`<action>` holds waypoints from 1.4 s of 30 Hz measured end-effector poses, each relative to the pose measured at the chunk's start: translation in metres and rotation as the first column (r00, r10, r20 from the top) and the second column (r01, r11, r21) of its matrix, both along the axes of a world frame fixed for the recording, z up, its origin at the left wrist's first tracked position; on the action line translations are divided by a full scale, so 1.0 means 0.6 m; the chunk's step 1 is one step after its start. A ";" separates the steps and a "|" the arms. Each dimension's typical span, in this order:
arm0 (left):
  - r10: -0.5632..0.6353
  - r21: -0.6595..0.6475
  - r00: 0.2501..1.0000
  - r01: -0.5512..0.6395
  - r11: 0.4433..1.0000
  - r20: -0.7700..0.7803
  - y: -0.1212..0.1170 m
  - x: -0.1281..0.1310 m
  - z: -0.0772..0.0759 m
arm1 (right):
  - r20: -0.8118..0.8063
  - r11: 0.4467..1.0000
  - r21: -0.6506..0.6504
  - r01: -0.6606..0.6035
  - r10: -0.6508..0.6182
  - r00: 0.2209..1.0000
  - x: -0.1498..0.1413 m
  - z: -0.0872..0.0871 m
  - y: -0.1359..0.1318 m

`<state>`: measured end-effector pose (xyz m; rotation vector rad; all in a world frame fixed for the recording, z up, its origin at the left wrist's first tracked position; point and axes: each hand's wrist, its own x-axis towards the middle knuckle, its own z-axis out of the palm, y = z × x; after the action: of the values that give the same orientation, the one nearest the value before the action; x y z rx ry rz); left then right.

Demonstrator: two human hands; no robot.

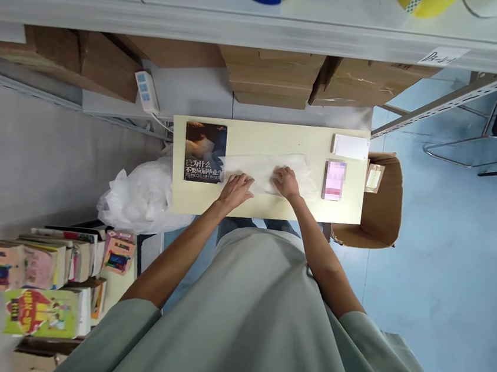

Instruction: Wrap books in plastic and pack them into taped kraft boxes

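A thin, whitish, partly see-through plastic bag (262, 162) lies flat along the middle of the pale yellow table (263, 210). My left hand (236, 192) is at the bag's left part, fingers bent and closed on its near edge. Further right, my right hand (286, 182) has its fingers curled onto the film in a pinch. Just left of the bag lies a dark-covered book (205, 152), its right edge close to or touching the film. To the right of the bag is a phone-like pink rectangle (334, 180), blurred out.
A white box (351, 147) sits at the table's far right corner. An open cardboard box (381, 215) stands right of the table. Shelving (264, 32) with cartons (271, 76) and a power strip (147, 92) is ahead. Left are a bulging plastic bag (138, 195) and stacked books (46, 313).
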<state>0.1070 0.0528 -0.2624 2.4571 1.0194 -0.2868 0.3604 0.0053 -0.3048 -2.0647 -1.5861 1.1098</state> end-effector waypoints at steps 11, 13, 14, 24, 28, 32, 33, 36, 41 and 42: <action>0.121 -0.061 0.985 -0.114 0.992 0.125 -0.062 -0.065 0.006 | 0.132 0.981 0.110 -0.162 0.147 0.980 -0.010 0.031 -0.047; 0.182 -0.105 0.971 -0.167 0.980 0.156 -0.055 -0.065 0.009 | 0.140 0.959 0.093 -0.266 0.252 0.957 -0.003 0.049 -0.065; 0.208 -0.124 0.963 -0.188 0.974 0.172 -0.050 -0.065 0.013 | 0.155 0.944 0.066 -0.323 0.310 0.938 0.002 0.059 -0.074; 0.397 -0.461 0.877 -0.244 0.853 0.271 0.027 -0.124 0.104 | 0.063 0.854 -0.380 -0.355 0.407 0.911 0.123 0.190 -0.118; 0.532 -0.603 0.819 -0.318 0.732 0.215 0.078 -0.135 0.136 | -0.145 0.890 -0.363 -0.275 0.238 0.960 0.180 0.237 -0.075; 0.640 -0.616 0.760 -0.453 0.644 0.110 0.127 -0.124 0.129 | -0.048 0.904 -0.402 -0.147 0.140 0.989 0.207 0.233 -0.009; 0.659 -0.615 0.747 -0.480 0.625 0.087 0.136 -0.120 0.120 | -0.013 0.900 -0.412 -0.140 0.147 0.989 0.209 0.224 0.006; 0.703 -0.561 0.709 -0.560 0.609 0.056 0.155 -0.108 0.085 | 0.109 0.891 -0.439 -0.121 0.186 0.976 0.206 0.191 0.039; 0.754 -0.337 0.655 -0.697 0.632 0.060 0.167 -0.090 0.030 | 0.268 0.919 -0.392 -0.032 0.148 0.952 0.184 0.145 0.061; 0.767 -0.300 0.639 -0.721 0.624 0.061 0.167 -0.086 0.023 | 0.288 0.926 -0.377 -0.009 0.127 0.949 0.180 0.139 0.061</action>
<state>0.0553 0.1532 -0.2486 1.5917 1.6956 0.0970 0.4683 0.0420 -0.2215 -2.5554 -1.7050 1.2414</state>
